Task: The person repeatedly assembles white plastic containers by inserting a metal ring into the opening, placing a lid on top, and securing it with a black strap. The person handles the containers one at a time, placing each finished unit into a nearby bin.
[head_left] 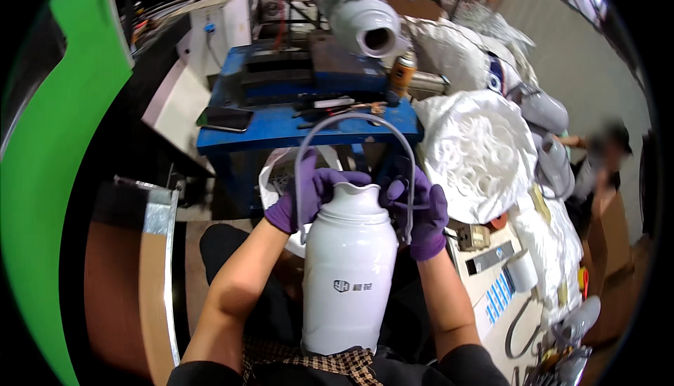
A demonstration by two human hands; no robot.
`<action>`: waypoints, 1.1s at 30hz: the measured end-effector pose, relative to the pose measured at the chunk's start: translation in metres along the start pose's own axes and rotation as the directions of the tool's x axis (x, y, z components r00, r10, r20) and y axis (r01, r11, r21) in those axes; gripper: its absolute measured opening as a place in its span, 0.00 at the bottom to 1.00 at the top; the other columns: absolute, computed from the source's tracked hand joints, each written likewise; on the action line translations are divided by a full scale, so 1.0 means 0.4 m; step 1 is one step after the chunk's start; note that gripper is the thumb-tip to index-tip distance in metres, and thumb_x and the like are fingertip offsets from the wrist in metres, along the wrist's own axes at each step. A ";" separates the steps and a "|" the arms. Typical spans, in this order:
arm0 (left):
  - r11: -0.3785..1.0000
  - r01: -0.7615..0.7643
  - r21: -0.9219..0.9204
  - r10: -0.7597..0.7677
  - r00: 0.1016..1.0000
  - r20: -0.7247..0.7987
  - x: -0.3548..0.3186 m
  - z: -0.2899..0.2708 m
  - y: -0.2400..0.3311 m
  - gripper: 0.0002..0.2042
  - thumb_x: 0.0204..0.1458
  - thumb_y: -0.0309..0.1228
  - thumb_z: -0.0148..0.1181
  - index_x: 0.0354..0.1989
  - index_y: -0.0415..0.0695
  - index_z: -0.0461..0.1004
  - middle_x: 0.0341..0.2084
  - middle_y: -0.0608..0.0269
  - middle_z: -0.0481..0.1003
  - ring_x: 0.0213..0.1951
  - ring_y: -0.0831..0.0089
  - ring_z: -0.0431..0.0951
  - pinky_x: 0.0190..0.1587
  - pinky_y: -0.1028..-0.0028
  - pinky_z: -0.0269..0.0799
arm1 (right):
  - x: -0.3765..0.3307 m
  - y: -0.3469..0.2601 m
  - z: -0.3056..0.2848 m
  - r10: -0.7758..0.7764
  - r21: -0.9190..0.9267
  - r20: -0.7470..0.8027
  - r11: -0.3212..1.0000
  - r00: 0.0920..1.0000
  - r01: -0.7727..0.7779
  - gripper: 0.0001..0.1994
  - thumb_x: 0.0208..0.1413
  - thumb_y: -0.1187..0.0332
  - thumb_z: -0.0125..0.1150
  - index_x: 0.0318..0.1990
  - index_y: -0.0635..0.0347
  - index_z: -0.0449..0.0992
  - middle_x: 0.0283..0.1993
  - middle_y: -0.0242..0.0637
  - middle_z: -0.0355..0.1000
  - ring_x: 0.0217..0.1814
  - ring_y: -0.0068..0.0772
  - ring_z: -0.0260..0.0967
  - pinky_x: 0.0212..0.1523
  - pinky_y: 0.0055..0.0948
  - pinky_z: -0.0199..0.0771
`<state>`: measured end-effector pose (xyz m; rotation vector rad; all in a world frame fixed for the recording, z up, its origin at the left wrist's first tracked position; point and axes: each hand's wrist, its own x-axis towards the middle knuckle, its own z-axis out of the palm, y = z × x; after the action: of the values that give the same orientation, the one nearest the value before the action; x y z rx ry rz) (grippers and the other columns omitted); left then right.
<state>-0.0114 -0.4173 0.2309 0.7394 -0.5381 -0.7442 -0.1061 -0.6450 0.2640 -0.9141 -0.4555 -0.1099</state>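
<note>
A tall white flask body (pixel 349 273) with a spouted collar stands upright on my lap. A grey arched carrying handle (pixel 351 120) rises over its top. My left hand (pixel 309 193), in a purple glove, grips the handle's left leg at the flask's shoulder. My right hand (pixel 420 210), also in a purple glove, holds the handle's right leg against the collar.
A blue metal bench (pixel 281 122) stands ahead with a dark phone (pixel 226 118), a spray can (pixel 401 73) and another white flask shell (pixel 361 17) lying on its side. Bags of white parts (pixel 477 151) pile at right, where another person (pixel 597 168) sits. A metal sheet (pixel 158 259) leans at left.
</note>
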 end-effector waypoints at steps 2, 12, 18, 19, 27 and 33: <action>0.998 -0.003 -0.065 -0.006 0.991 -0.136 0.005 0.036 -0.016 0.46 0.68 0.64 0.26 0.43 0.31 0.83 0.53 0.46 0.80 0.53 0.57 0.80 0.64 0.62 0.72 | 0.027 -0.078 0.050 -0.046 -0.326 0.033 0.944 0.998 0.055 0.28 0.71 0.51 0.45 0.65 0.66 0.70 0.33 0.33 0.73 0.36 0.24 0.69 0.45 0.25 0.71; 0.967 -0.175 -0.185 0.176 0.984 -0.011 0.005 0.033 -0.092 0.33 0.71 0.53 0.33 0.52 0.35 0.78 0.58 0.43 0.76 0.57 0.55 0.77 0.65 0.58 0.70 | 0.015 -0.095 0.103 0.245 -0.275 -0.251 0.910 0.937 -0.311 0.15 0.70 0.57 0.57 0.41 0.62 0.72 0.29 0.32 0.73 0.23 0.21 0.63 0.29 0.20 0.70; 0.943 -0.210 0.257 0.228 0.973 -0.040 -0.010 0.021 -0.110 0.25 0.70 0.51 0.47 0.48 0.39 0.78 0.58 0.45 0.75 0.61 0.60 0.75 0.67 0.59 0.68 | -0.019 -0.088 0.099 0.106 -0.600 0.010 0.796 0.994 -0.079 0.14 0.65 0.57 0.63 0.32 0.58 0.79 0.30 0.31 0.77 0.37 0.26 0.78 0.34 0.26 0.76; 0.961 -0.235 0.148 0.243 0.969 -0.038 0.003 0.020 -0.120 0.23 0.69 0.49 0.49 0.48 0.39 0.77 0.57 0.45 0.76 0.62 0.59 0.74 0.67 0.59 0.68 | -0.026 -0.096 0.111 0.115 -0.733 0.064 0.679 0.991 -0.031 0.13 0.63 0.58 0.66 0.31 0.55 0.78 0.30 0.32 0.78 0.38 0.32 0.81 0.35 0.28 0.79; 0.961 -0.135 -0.242 0.138 0.990 -0.008 0.029 0.039 -0.148 0.21 0.70 0.46 0.48 0.49 0.38 0.75 0.57 0.46 0.75 0.59 0.57 0.76 0.63 0.56 0.72 | -0.025 -0.071 0.161 -0.225 -0.855 0.281 0.382 0.933 0.350 0.08 0.61 0.63 0.63 0.35 0.56 0.82 0.23 0.27 0.67 0.28 0.24 0.71 0.33 0.25 0.73; 0.861 -0.200 -0.467 0.158 0.979 -0.128 0.015 -0.039 -0.158 0.23 0.71 0.47 0.42 0.42 0.37 0.76 0.56 0.48 0.77 0.55 0.53 0.79 0.62 0.56 0.74 | 0.067 -0.062 0.084 0.380 0.471 0.014 0.814 0.925 -0.341 0.20 0.73 0.55 0.49 0.56 0.62 0.75 0.52 0.40 0.77 0.55 0.33 0.74 0.58 0.31 0.74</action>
<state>-0.0229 -0.4480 0.1741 0.2514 -0.3173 -0.6321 -0.1002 -0.6312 0.3114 -0.5007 -0.2070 0.3035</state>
